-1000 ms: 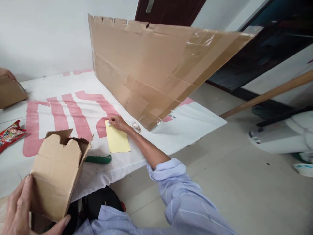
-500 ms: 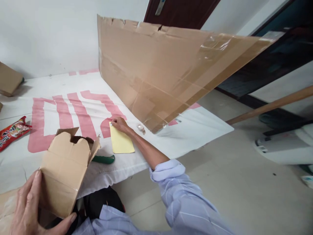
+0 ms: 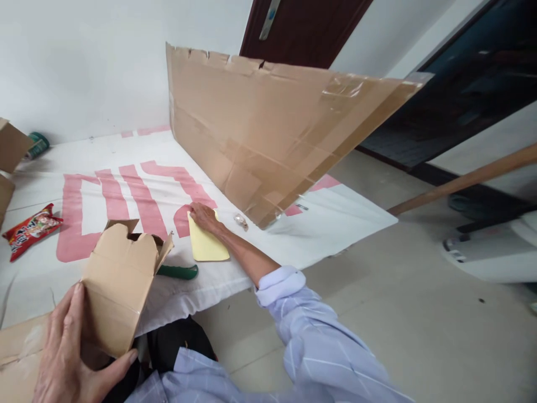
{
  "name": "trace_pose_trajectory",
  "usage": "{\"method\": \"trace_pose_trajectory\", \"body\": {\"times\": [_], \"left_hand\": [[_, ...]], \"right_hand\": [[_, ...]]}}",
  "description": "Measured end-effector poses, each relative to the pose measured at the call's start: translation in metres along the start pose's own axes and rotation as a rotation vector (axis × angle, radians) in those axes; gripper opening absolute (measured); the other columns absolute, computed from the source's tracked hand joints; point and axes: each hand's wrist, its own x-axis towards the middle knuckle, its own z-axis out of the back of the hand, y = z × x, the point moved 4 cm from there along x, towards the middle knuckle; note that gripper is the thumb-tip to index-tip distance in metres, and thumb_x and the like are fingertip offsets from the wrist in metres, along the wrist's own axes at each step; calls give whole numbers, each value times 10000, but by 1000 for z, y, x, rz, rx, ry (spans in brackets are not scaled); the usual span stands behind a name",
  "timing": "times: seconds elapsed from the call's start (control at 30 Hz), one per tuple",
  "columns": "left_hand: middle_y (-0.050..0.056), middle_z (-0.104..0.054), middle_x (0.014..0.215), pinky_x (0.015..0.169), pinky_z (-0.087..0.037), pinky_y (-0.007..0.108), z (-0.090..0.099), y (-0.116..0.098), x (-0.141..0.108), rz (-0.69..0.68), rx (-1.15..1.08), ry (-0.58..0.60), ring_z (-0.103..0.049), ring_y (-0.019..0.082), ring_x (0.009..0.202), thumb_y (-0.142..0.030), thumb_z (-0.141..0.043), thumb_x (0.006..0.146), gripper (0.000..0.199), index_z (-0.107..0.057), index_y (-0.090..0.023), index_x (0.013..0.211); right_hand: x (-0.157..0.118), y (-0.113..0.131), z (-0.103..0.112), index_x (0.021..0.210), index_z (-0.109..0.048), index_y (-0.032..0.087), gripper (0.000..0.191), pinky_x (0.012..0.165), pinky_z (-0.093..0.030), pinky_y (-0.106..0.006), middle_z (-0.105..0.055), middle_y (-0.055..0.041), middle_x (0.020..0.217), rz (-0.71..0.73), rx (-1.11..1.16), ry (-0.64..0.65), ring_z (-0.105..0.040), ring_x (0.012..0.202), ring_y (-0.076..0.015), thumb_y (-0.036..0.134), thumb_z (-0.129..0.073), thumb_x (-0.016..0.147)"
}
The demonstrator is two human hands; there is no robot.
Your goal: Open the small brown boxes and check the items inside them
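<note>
My left hand [image 3: 69,355] grips a small open cardboard box [image 3: 119,274] at its lower end, with the thumb under it and fingers on its left side. The box is tilted at the table's front edge, its torn flaps pointing away from me. My right hand [image 3: 204,217] rests with curled fingers on the top edge of a sheet of yellow paper [image 3: 208,244]; whatever is under the fingertips is hidden. Between box and paper lies a green curved handle [image 3: 179,272], partly covered by the box. A small clear plastic packet [image 3: 240,221] lies right of my right hand.
A large cardboard sheet [image 3: 260,129] stands upright across the table [image 3: 327,229]. At left are a red snack packet [image 3: 33,230], a green can [image 3: 37,145] and cardboard boxes [image 3: 14,146]. A wooden pole [image 3: 461,182] slants at right.
The view has shifted a little left, bringing the green can into sight. My right hand has moved slightly over the paper's top edge. My left hand still holds the box.
</note>
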Motion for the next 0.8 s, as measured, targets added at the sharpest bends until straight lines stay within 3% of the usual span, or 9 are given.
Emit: {"method": "trace_pose_trajectory", "body": {"times": [0.2, 0.3, 0.4, 0.47, 0.57, 0.67, 0.73, 0.8], "left_hand": [[222, -452, 1645, 1127, -550, 673, 2, -13, -1, 38, -99, 10, -526, 472, 1475, -507, -871, 764, 1281, -119, -276, 1775], [218, -398, 1686, 1191, -497, 665, 5, -11, 0, 105, -218, 30, -453, 471, 1546, -398, -883, 737, 1299, -109, -278, 1774], [202, -359, 1716, 1183, -515, 610, 12, -1, 4, 187, -396, 49, -457, 458, 1545, -391, -888, 712, 1309, -130, -288, 1773], [190, -376, 1716, 1193, -511, 588, 14, 9, 8, 221, -535, 85, -448, 453, 1551, -430, -888, 703, 1307, -155, -280, 1774], [182, -410, 1718, 1251, -454, 594, 12, 28, 11, 257, -806, 91, -396, 456, 1595, -562, -878, 692, 1325, -177, -250, 1772], [172, -371, 1765, 1278, -424, 587, 6, 48, 11, 296, -1030, 84, -383, 443, 1619, -673, -863, 667, 1386, -143, -255, 1775], [161, -344, 1787, 1286, -417, 582, 4, 60, 9, 318, -1072, 87, -386, 436, 1625, -688, -868, 655, 1400, -142, -268, 1776], [147, -329, 1801, 1292, -410, 590, 9, 72, 7, 313, -1066, 83, -371, 437, 1636, -681, -875, 655, 1383, -167, -280, 1773]], "right_hand": [[-23, 10, 12, 862, -675, 220, 87, 959, -511, -432, -766, -142, 1017, 37, 73, -14, -678, 1098, -331, 188, -599, 892], [-31, 20, 21, 926, -716, 227, 104, 1027, -516, -552, -760, -189, 1078, 57, 158, -41, -683, 1142, -385, 249, -623, 886], [-42, 44, 31, 1095, -756, 265, 272, 1055, -532, -613, -758, -185, 1131, 131, 268, -36, -692, 1158, -401, 409, -652, 889], [-54, 65, 34, 1258, -750, 319, 444, 1058, -562, -609, -765, -155, 1217, 200, 496, 128, -698, 1209, -396, 535, -692, 874], [-81, 97, 36, 1421, -698, 406, 638, 1030, -599, -603, -719, -125, 1432, 262, 878, 514, -682, 1325, -398, 734, -667, 874], [-109, 126, 36, 1490, -648, 391, 866, 993, -612, -611, -672, -152, 1521, 296, 1019, 744, -681, 1347, -411, 910, -626, 797], [-124, 146, 29, 1514, -620, 365, 987, 1011, -609, -590, -650, -172, 1552, 300, 1087, 862, -660, 1379, -417, 888, -771, 691], [-132, 167, 17, 1505, -622, 339, 1002, 1042, -603, -560, -672, -174, 1526, 295, 1112, 901, -649, 1393, -415, 763, -902, 642]]}}
